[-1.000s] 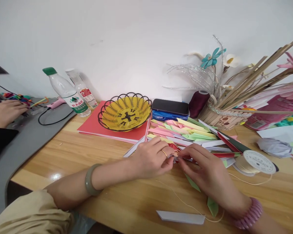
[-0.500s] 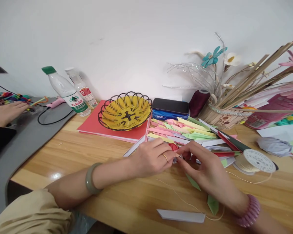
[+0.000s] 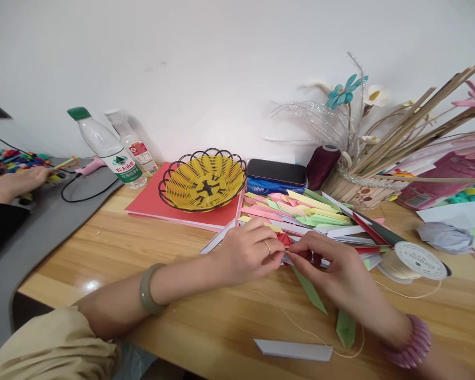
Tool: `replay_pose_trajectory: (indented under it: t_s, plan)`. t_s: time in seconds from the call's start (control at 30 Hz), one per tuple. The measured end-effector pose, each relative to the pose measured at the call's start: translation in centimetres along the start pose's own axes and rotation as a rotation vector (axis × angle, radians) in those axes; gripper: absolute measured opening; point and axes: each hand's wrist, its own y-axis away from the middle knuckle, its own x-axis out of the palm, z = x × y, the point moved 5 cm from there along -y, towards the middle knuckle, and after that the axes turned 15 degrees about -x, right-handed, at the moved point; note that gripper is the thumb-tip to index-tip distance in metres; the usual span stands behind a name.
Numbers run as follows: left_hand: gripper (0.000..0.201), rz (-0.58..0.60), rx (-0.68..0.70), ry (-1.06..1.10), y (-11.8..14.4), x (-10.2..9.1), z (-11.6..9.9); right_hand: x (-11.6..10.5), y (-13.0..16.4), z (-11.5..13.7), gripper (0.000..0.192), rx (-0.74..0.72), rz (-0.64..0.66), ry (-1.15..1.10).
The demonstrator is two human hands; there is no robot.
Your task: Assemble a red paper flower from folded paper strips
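My left hand (image 3: 253, 250) is closed, fingertips pinched on a small piece of red folded paper (image 3: 284, 239). Facing it, my right hand (image 3: 332, 258) also pinches at that piece with thumb and forefinger; the exact grip is hidden by the fingers. A green folded paper strip (image 3: 309, 291) slants out below the right fingers, and another green strip (image 3: 345, 328) lies under the right wrist. Nearer me is a white folded strip (image 3: 293, 350). Thin cream thread (image 3: 288, 317) curves over the table close to it. Behind both hands is a pile of coloured folded paper strips (image 3: 301, 210).
A thread spool (image 3: 415, 261) stands right of my hand. Further back are a yellow basket (image 3: 206, 184) on red paper (image 3: 142, 203), a phone (image 3: 276, 172), a maroon thread cone (image 3: 323, 166) and a stick holder (image 3: 352, 192). Bottles (image 3: 121, 169) and another person's hand (image 3: 19, 182) are at left.
My right hand has shifted slightly, its fingertips still meeting the left ones. More of the green strip below them shows. At far left, the other person's hand has moved a little to the right.
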Motion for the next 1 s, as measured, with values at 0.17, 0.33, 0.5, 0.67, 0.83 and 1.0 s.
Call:
replay_pose_trajectory:
  t_s: [0.17, 0.33, 0.5, 0.67, 0.83, 1.0]
  plan:
    - [0.012, 0.062, -0.146, 0.082, -0.4, 0.3, 0.5, 0.0, -0.2, -0.4, 0.018, 0.099, 0.039, -0.056]
    - [0.013, 0.172, -0.338, 0.075, -0.4, 0.8, 1.1, 0.4, -0.2, -1.1, 0.023, 0.145, 0.071, -0.128]
    - [0.010, 0.260, -0.507, 0.139, -0.4, 0.7, 1.3, 0.8, -0.1, -1.7, 0.025, 0.231, 0.091, -0.263]
    - [0.008, 0.314, -0.703, 0.285, -0.4, 0.8, 1.4, 0.9, -0.1, -1.6, 0.028, 0.288, 0.105, -0.352]
    - [0.005, 0.274, -0.889, 0.499, -0.1, 0.9, 2.3, 0.5, 0.0, -1.2, 0.035, 0.249, 0.018, -0.244]
    - [0.006, 0.237, -0.933, 0.697, -0.4, 0.9, 2.4, 1.9, 0.6, -1.1, 0.052, 0.250, 0.093, -0.216]
